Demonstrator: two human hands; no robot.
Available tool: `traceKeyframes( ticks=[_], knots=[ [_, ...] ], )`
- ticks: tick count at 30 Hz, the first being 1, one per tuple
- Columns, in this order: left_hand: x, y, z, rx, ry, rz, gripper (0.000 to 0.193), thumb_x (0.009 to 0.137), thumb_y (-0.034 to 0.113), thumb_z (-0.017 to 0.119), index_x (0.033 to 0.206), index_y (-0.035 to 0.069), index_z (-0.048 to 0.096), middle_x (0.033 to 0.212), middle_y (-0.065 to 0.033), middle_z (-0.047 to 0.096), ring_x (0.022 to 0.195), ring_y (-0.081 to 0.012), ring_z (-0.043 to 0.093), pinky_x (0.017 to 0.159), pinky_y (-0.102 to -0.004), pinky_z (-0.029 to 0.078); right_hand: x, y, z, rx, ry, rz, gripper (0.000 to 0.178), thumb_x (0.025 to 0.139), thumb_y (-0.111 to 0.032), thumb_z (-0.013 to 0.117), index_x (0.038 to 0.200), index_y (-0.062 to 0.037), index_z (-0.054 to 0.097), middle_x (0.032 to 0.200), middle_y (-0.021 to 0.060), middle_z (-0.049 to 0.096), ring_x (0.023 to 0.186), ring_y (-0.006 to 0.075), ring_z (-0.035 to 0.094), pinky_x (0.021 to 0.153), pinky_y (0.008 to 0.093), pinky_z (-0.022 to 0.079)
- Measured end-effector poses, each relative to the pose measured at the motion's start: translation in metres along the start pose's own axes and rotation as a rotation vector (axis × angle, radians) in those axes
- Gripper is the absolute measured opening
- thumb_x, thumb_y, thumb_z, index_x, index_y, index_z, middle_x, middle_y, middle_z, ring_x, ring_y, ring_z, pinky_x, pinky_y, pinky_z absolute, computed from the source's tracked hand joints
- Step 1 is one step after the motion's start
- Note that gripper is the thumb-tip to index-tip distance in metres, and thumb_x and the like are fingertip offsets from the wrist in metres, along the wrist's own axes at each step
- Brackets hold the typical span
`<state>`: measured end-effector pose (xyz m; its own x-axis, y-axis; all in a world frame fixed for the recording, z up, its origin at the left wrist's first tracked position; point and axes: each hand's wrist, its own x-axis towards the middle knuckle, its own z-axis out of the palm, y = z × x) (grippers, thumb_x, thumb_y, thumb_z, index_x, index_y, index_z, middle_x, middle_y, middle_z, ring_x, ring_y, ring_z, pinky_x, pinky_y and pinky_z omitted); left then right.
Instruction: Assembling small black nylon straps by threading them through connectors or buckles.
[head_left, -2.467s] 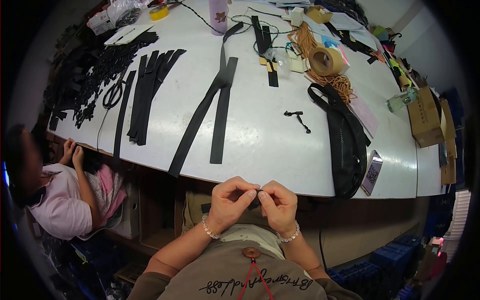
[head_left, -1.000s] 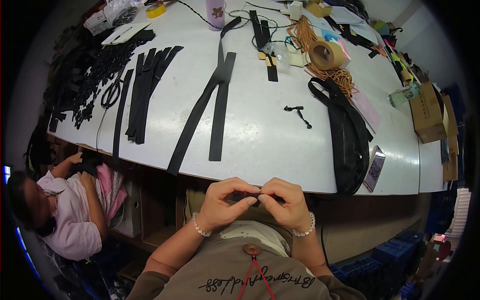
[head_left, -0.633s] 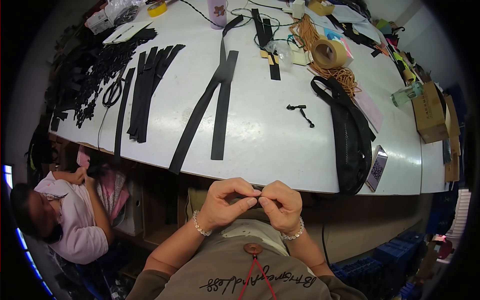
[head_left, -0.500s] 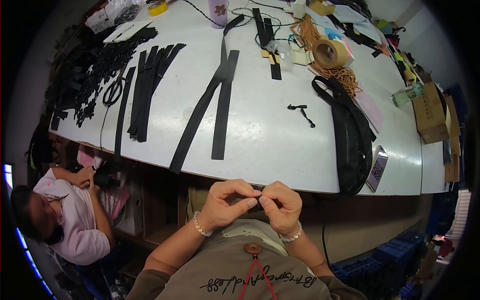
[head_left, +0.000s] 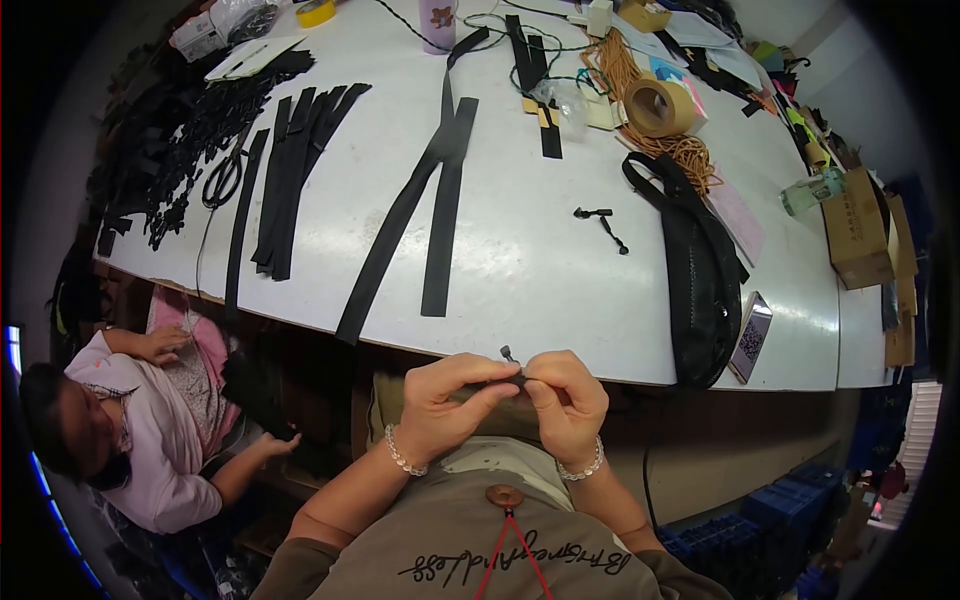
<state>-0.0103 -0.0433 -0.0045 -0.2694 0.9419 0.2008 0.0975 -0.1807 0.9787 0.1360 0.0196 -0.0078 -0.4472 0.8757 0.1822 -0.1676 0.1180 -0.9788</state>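
Between the left hand and right hand, both pinching it thumb-to-finger, is a small black piece, its knobbed end jutting out; beyond them, black strips cross the tabletop.

A brown top with short sleeves carries flowing black lettering across the front. At its far end shows a pale patch with dark flecks. A red cord holds a round brown disc with a small dark bead. Bracelets of clear beads circle the wrists of the left hand and right hand.
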Motion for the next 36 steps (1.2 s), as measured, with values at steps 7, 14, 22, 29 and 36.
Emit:
traceKeyframes(
  ticks=[7,14,22,29,36],
  knots=[
    [0.001,-0.009,-0.003,-0.013,0.003,0.229,0.02,0.07,-0.009,0.071,0.087,-0.001,0.065,0.082,-0.0114,0.067,0.076,-0.0196,0.066,0.067,-0.0272,0.053,-0.001,0.002,-0.005,-0.242,-0.038,-0.288,0.008,0.083,-0.003,0.065,0.089,0.0005,0.063,0.089,0.012,0.063,0.075,0.02,0.061,0.065,0.0262,0.049],
    [-0.017,-0.01,0.003,-0.134,0.021,-0.122,0.014,0.076,-0.004,0.07,0.088,-0.002,0.064,0.084,-0.0071,0.067,0.079,-0.0126,0.065,0.071,-0.0245,0.052,-0.003,-0.001,-0.015,-0.259,-0.185,-0.155,0.004,0.085,-0.003,0.061,0.085,0.0013,0.061,0.08,0.0093,0.06,0.065,0.0116,0.056,0.056,0.0222,0.045],
    [-0.047,-0.055,0.03,-0.515,0.022,-0.768,0.009,0.086,0.008,0.065,0.091,0.002,0.062,0.082,-0.0024,0.066,0.069,-0.0034,0.057,0.058,-0.0151,0.044,-0.05,0.04,-0.03,0.165,-0.037,0.722,0.01,0.09,-0.007,0.055,0.083,-0.0005,0.056,0.065,0.0013,0.053,0.042,0.0034,0.041,0.038,0.0191,0.034],
    [-0.047,-0.086,0.041,-0.694,0.156,-0.924,0.008,0.087,0.014,0.065,0.09,0.006,0.064,0.079,0.0006,0.063,0.061,-0.0019,0.051,0.047,-0.0155,0.035,-0.053,0.074,-0.016,0.323,0.245,0.645,0.009,0.09,-0.007,0.057,0.085,0.0008,0.057,0.062,0.0,0.052,0.043,0.0045,0.043,0.038,0.0207,0.036],
    [-0.04,-0.081,0.046,-0.7,0.199,-0.819,0.011,0.087,0.012,0.064,0.091,0.002,0.064,0.082,-0.0023,0.064,0.072,-0.0069,0.056,0.065,-0.0195,0.045,-0.055,0.076,-0.006,0.342,0.366,0.596,0.009,0.09,-0.008,0.057,0.085,0.0001,0.057,0.068,0.0024,0.057,0.045,0.0054,0.044,0.04,0.0218,0.04]
  ],
)
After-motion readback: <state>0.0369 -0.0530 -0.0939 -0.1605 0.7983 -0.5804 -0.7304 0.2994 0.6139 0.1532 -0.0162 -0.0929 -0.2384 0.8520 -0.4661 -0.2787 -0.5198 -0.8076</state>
